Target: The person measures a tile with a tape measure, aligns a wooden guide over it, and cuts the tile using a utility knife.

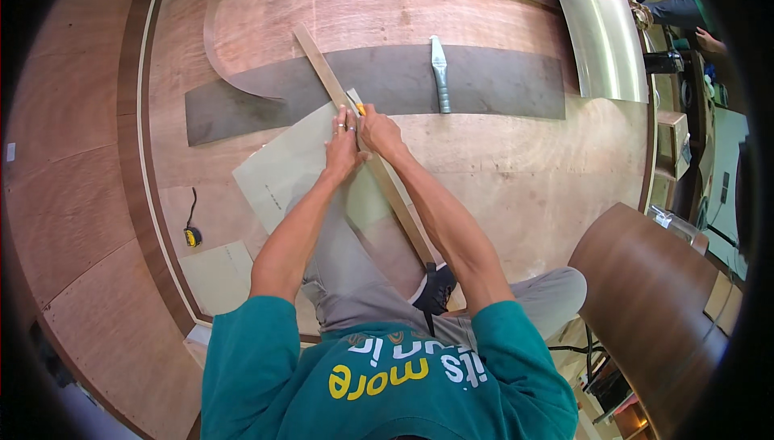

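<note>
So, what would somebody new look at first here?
Probably the hands in the middle: the left hand on a long brown strip, the right hand gripping something yellow. Beyond them lies a wide dark sheet with a pale-bladed tool on it. A yellow-and-black tape measure sits at left.

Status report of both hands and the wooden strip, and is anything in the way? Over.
Left hand on wooden strip; strip lies across cream sheet. Right hand grips small yellow tool, likely a cutter. Dark shoe at strip's near end.
</note>
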`<action>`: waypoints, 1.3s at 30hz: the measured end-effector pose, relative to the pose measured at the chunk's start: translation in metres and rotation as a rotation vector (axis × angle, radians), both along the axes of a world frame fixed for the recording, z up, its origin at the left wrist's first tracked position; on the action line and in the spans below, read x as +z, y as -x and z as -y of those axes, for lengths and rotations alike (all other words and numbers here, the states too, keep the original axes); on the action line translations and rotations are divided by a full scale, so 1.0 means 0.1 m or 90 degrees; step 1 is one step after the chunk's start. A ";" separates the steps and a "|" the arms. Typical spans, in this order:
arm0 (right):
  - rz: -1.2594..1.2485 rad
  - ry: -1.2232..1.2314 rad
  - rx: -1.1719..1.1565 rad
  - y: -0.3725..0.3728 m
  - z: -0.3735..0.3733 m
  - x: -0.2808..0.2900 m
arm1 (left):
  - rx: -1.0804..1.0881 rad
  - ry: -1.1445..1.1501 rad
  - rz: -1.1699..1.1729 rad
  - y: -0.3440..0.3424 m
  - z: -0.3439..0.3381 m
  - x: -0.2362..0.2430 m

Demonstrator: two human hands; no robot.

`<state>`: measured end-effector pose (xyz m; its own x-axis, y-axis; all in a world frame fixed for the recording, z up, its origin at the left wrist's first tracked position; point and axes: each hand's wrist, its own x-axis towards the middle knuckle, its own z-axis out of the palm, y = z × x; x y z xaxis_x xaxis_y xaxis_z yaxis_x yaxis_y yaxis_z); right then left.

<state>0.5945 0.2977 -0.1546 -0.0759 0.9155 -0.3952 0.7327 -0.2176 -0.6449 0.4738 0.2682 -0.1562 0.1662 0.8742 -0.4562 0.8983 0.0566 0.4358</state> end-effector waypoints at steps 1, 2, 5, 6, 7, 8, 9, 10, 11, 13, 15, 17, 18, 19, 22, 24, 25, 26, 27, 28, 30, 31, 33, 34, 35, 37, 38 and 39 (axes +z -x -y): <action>0.000 -0.001 0.002 0.00 -0.01 -0.01 | 0.001 0.003 0.001 0.00 0.00 0.01; 0.002 0.005 0.006 0.00 -0.02 0.00 | 0.005 0.007 0.002 -0.01 0.00 0.03; 0.010 0.020 0.018 0.02 -0.04 0.04 | 0.008 0.021 -0.004 -0.02 -0.01 0.07; 0.015 0.025 0.020 0.03 -0.05 0.06 | 0.008 0.012 -0.003 0.00 0.00 0.05; 0.019 0.030 0.023 0.05 -0.05 0.08 | 0.007 0.003 -0.002 0.03 0.01 0.02; 0.026 0.024 0.032 0.05 -0.04 0.06 | 0.004 -0.003 0.001 0.02 0.03 0.02; 0.033 0.019 0.042 0.05 -0.07 0.05 | 0.008 -0.004 0.001 0.02 0.03 0.02; 0.040 0.014 0.053 0.06 -0.11 0.03 | 0.012 -0.005 0.001 0.01 0.00 0.01; 0.056 0.022 0.065 0.06 -0.14 -0.01 | 0.013 -0.002 0.001 0.00 -0.01 0.00; 0.084 0.037 0.091 0.08 -0.24 -0.03 | 0.004 -0.023 0.012 0.01 0.01 -0.02; 0.101 0.063 0.117 0.07 -0.35 -0.05 | -0.006 -0.029 0.017 0.00 0.00 -0.05; 0.115 0.090 0.134 0.10 -0.37 -0.02 | -0.007 -0.025 0.013 0.02 -0.02 -0.03; 0.123 0.104 0.136 0.11 -0.37 0.00 | -0.002 -0.018 0.014 0.02 -0.02 -0.02; 0.132 0.118 0.137 0.12 -0.37 0.02 | 0.002 -0.011 0.016 0.00 -0.01 0.00; 0.110 0.123 0.108 0.14 -0.29 0.13 | 0.015 0.001 0.005 0.03 -0.01 0.03; 0.105 0.140 0.089 0.11 -0.21 0.14 | 0.011 0.003 0.000 0.00 -0.01 0.04; 0.103 0.148 0.080 0.09 -0.17 0.14 | 0.006 0.000 -0.004 -0.01 -0.01 0.04; 0.105 0.147 0.093 0.07 -0.13 0.13 | 0.002 -0.003 -0.009 0.00 -0.01 0.03; 0.107 0.146 0.105 0.03 -0.07 0.12 | 0.005 -0.006 -0.003 -0.01 -0.01 0.02; 0.108 0.145 0.118 -0.01 -0.01 0.11 | 0.007 -0.008 0.002 -0.01 0.00 0.01; 0.126 0.148 0.139 -0.06 0.13 0.15 | 0.007 -0.018 0.007 0.03 0.01 -0.04; 0.134 0.151 0.150 -0.07 0.21 0.16 | 0.003 -0.026 0.007 0.06 0.02 -0.07; 0.136 0.150 0.140 -0.11 0.36 0.19 | 0.000 -0.018 0.005 0.05 0.03 -0.03; 0.137 0.151 0.136 -0.12 0.44 0.20 | 0.005 -0.002 0.000 0.05 0.04 -0.02; 0.132 0.143 0.126 -0.17 0.51 0.15 | 0.004 0.010 -0.004 0.03 0.02 0.02; 0.122 0.129 0.107 -0.27 0.68 0.04 | -0.002 -0.001 0.006 -0.04 0.01 0.06; 0.121 0.134 0.103 -0.27 0.73 0.06 | 0.000 -0.007 0.006 -0.02 0.00 0.06; 0.119 0.139 0.100 -0.28 0.80 0.08 | 0.001 -0.010 0.003 0.00 0.01 0.06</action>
<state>0.6229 0.2180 -0.1463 -0.1172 0.7906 -0.6010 0.8694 -0.2108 -0.4469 0.4740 0.2676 -0.1501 0.1663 0.8813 -0.4422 0.8963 0.0519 0.4405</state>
